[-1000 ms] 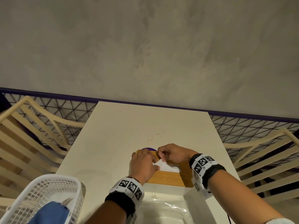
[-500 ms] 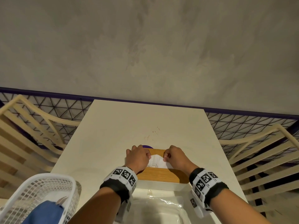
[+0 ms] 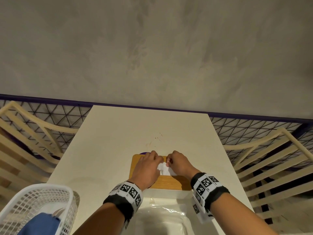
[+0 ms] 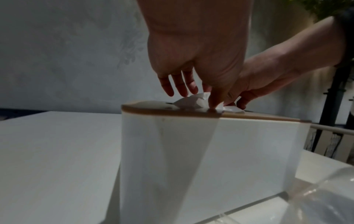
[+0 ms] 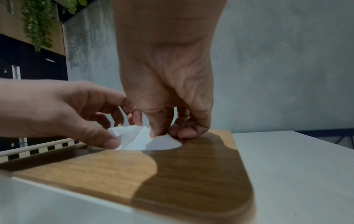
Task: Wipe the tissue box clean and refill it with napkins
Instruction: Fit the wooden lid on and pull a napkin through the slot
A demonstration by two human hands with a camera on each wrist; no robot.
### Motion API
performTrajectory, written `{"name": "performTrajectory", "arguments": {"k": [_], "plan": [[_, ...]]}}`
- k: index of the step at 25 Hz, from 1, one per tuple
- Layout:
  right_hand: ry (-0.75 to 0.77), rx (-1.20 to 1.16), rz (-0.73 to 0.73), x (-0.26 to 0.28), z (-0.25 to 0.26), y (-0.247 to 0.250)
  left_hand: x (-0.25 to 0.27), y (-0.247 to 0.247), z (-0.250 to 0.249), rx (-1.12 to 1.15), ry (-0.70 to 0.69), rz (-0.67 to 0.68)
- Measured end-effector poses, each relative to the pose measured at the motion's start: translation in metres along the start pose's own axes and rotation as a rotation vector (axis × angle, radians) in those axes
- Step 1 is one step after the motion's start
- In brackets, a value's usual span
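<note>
The tissue box (image 3: 169, 184) is standing on the surface (image 3: 135, 129) near the person's edge, wooden lid up, long axis running left to right across the head view; a white napkin (image 3: 164, 169) is protruding from the lid's opening; the left hand (image 3: 147, 168) is pinching it between thumb and forefinger, other fingers loosely apart; the right hand (image 3: 179, 164) is pinching its right edge, fingers curled together; a basket (image 3: 33, 200) is sitting near left.

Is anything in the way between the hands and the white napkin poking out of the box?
Nothing visible does. The left hand and the right hand both pinch the napkin right where it pokes through the wooden lid.
</note>
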State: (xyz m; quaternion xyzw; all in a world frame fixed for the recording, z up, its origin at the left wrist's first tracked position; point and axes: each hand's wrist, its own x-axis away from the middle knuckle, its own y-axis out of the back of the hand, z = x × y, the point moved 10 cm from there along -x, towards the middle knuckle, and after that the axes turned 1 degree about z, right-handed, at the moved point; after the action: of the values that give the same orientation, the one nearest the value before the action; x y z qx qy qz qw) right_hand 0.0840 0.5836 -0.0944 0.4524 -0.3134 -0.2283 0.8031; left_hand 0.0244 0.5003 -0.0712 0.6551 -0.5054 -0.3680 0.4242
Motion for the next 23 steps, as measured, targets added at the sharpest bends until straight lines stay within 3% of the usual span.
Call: {"name": "performTrajectory", "arguments": {"k": [4, 9, 14, 16, 23], "plan": [[0.002, 0.014, -0.084, 0.009, 0.005, 0.004, -0.002, 0.001, 0.007, 0.074, 0.067, 0.009], [-0.061, -0.26, -0.133, 0.03, 0.006, 0.0, -0.005, 0.017, 0.025, 0.337, 0.229, -0.032], [-0.125, 0.195, -0.208, 0.045, 0.023, -0.003, -0.008, 0.017, 0.03, 0.403, 0.27, -0.016], [-0.144, 0.258, -0.239, 0.044, 0.022, 0.001, -0.007, 0.017, 0.03, 0.398, 0.269, -0.018], [-0.148, -0.169, -0.161, 0.031, -0.003, 0.016, -0.002, 0.004, 0.03, 0.371, 0.241, 0.095]]}}
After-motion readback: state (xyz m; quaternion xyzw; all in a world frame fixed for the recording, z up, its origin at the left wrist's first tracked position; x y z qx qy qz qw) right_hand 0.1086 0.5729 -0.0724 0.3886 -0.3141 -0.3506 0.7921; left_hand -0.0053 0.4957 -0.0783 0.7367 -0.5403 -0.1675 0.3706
